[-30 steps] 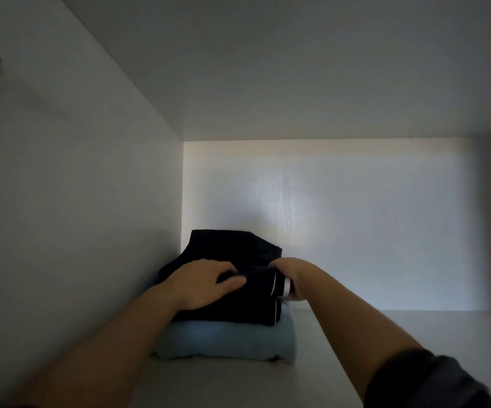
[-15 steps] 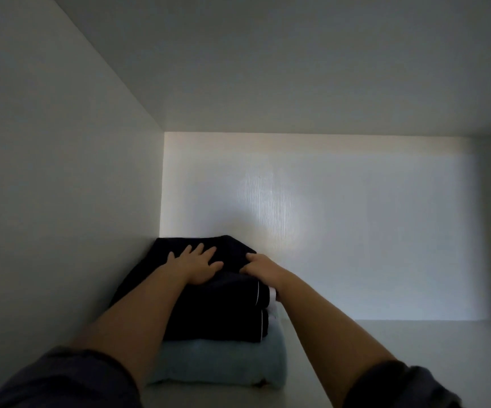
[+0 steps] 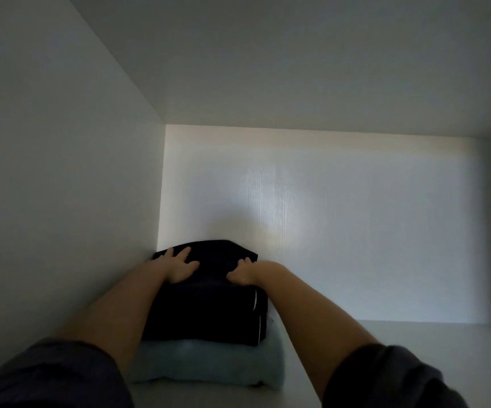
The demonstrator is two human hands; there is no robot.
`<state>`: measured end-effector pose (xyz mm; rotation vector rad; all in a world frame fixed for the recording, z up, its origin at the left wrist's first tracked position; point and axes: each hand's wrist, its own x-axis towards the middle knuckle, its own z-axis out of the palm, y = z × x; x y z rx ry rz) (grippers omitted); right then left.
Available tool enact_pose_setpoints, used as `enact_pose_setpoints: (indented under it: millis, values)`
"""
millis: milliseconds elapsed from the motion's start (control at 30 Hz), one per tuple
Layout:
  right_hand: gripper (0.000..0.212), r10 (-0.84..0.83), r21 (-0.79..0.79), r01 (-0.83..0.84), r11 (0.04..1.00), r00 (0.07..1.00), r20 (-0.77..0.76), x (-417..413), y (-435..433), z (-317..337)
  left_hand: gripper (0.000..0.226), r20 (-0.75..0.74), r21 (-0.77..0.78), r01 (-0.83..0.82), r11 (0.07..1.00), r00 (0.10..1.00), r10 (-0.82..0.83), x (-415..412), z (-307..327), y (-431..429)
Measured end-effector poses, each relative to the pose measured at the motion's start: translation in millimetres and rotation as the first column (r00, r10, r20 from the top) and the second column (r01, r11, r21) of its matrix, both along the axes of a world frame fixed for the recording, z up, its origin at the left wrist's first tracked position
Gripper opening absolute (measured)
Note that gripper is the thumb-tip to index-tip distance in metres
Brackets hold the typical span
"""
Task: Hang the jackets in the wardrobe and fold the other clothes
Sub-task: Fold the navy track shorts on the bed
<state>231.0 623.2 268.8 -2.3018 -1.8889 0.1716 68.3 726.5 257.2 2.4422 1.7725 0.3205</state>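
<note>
A folded dark navy garment point(image 3: 209, 307) with thin white piping lies on top of a folded light blue garment point(image 3: 209, 366) in the back left corner of a wardrobe shelf. My left hand point(image 3: 179, 265) rests flat on the top of the dark garment, fingers spread. My right hand point(image 3: 242, 273) presses on its right top edge with fingers curled down against the cloth. Both forearms reach in over the stack and hide part of its left and right sides.
The white shelf floor point(image 3: 415, 348) stretches to the right of the stack. The left side wall point(image 3: 61, 201) stands right next to the clothes, the back panel point(image 3: 326, 231) is just behind them, and a board point(image 3: 297, 54) closes the compartment above.
Both hands have slid from the front edge of the dark garment to its top, and the stack has gone deeper into the left corner. The view has moved closer.
</note>
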Motion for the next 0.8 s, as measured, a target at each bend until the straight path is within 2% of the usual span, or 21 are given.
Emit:
enact_pose_setpoints:
  millis: [67, 167, 233, 300, 467, 600, 633, 733, 800]
  values:
    - [0.062, 0.03, -0.02, -0.03, 0.999, 1.0, -0.001, -2, -7, 16, 0.067, -0.042, 0.026, -0.032, 0.999, 0.999, 0.033, -2, 12, -2]
    - [0.068, -0.009, 0.141, 0.002, 0.99, 0.999, 0.049, -7, -4, 17, 0.06, -0.038, 0.259, 0.055, 0.964, 0.998, -0.047, 2, 19, -9]
    - [0.074, 0.007, 0.141, -0.011, 0.99, 0.999, 0.032, -10, 2, 0, 0.058, -0.056, 0.213, 0.109, 0.971, 0.994, -0.099, 9, 6, -13]
    - [0.075, 0.022, 0.099, -0.021, 0.995, 1.0, -0.014, -7, 10, -16, 0.06, -0.079, 0.137, 0.093, 0.986, 0.993, -0.083, 14, -9, -12]
    - [0.074, -0.019, 0.112, 0.026, 0.993, 0.998, -0.065, -3, 1, -20, 0.061, -0.086, 0.157, 0.062, 0.986, 0.995, -0.049, 14, -7, -19]
    - [0.038, 0.149, 0.199, -0.114, 0.973, 0.974, -0.171, -5, -45, -26, 0.061, -0.135, 0.293, -0.021, 0.956, 0.989, 0.064, 13, -5, -46]
    - [0.039, 0.177, 0.246, -0.13, 0.96, 0.968, -0.179, -5, -61, -29, 0.06, -0.136, 0.322, -0.043, 0.946, 0.986, 0.092, 12, -1, -54]
    - [0.048, 0.273, 0.36, -0.216, 0.908, 0.955, -0.114, -8, -114, -36, 0.059, -0.102, 0.295, -0.036, 0.955, 0.992, 0.069, 9, 7, -79]
    - [0.052, 0.309, 0.351, -0.271, 0.896, 0.95, -0.055, -10, -147, -40, 0.061, -0.072, 0.26, 0.005, 0.966, 0.997, 0.015, 8, 7, -98]
